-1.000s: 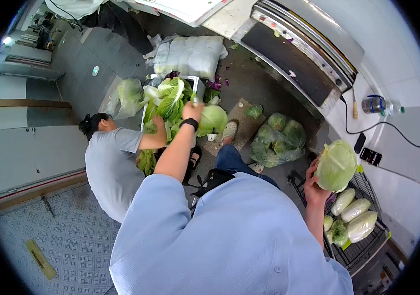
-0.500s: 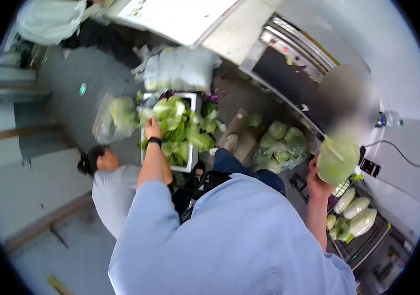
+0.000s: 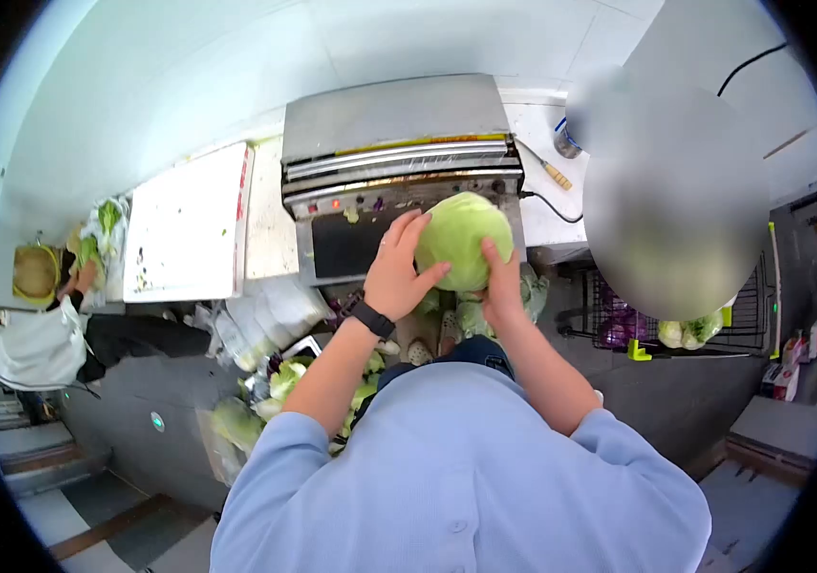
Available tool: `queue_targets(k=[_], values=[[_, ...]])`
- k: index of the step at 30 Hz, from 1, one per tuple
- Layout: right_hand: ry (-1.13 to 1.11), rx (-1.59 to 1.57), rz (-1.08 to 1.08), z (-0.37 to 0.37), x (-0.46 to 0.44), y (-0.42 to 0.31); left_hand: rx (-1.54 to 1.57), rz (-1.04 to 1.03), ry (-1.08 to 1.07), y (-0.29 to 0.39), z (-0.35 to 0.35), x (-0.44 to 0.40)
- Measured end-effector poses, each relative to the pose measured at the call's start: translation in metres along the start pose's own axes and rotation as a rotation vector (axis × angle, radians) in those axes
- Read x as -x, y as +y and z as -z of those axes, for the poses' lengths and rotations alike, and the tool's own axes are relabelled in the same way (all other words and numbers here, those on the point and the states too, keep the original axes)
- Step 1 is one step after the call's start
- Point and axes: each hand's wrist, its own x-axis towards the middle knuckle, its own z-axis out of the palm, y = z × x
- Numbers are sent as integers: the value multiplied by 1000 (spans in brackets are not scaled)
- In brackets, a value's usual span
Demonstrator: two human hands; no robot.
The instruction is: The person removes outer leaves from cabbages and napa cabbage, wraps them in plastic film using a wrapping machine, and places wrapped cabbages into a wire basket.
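A round, pale green cabbage (image 3: 468,237) is held in front of me between both hands. My left hand (image 3: 399,272) presses against its left side, with the fingers spread along it and a dark band on the wrist. On the lower right of the head, my right hand (image 3: 502,294) grips with its thumb in front; its other fingers are mostly hidden. Just behind the cabbage is a film wrapping machine (image 3: 394,119) with a dark flat plate (image 3: 351,246), which the cabbage and left hand partly cover.
A white cutting board (image 3: 184,229) lies left of the machine. To the right is a knife with a wooden handle (image 3: 557,176). Cabbage leaves (image 3: 286,380) and bagged goods (image 3: 270,315) are low on the left. A black wire cart (image 3: 748,334) holds vegetables. Another person (image 3: 41,344) is at far left.
My view has swung to face the wrapping machine. My left hand has left the leaf-filled box and now rests on the cabbage, which my right hand held before; both hands are together.
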Motion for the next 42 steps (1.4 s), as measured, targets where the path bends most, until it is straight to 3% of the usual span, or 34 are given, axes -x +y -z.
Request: queue_targets(k=[3, 11, 15, 18, 23, 27, 31, 34, 38, 41, 42], values=[[19, 71, 76, 1, -15, 19, 13, 64, -14, -23, -30, -9], [-15, 500, 232, 6, -35, 24, 68, 165, -80, -56, -30, -29], [-120, 657, 362, 24, -42, 19, -26, 73, -143, -59, -19, -39], [-204, 585, 431, 14, -45, 1, -44, 5, -180, -64, -17, -41], [-152, 785, 334, 2, -57, -13, -2, -113, -204, -78, -12, -61], [-161, 884, 186, -11, -64, -28, 32, -212, -354, -81, -3, -78], [-11, 995, 203, -12, -70, -17, 133, -239, -278, -89, -9, -75], [103, 834, -49, -16, -65, -21, 182, -308, -360, -103, -7, -79], [23, 724, -225, -36, -41, -48, 383, -294, -390, -107, -3, -88], [-32, 941, -13, -33, -42, -34, 331, -305, -459, -122, -4, -88], [-62, 925, 155, -16, -57, -16, 306, -349, -453, -124, -3, -86]])
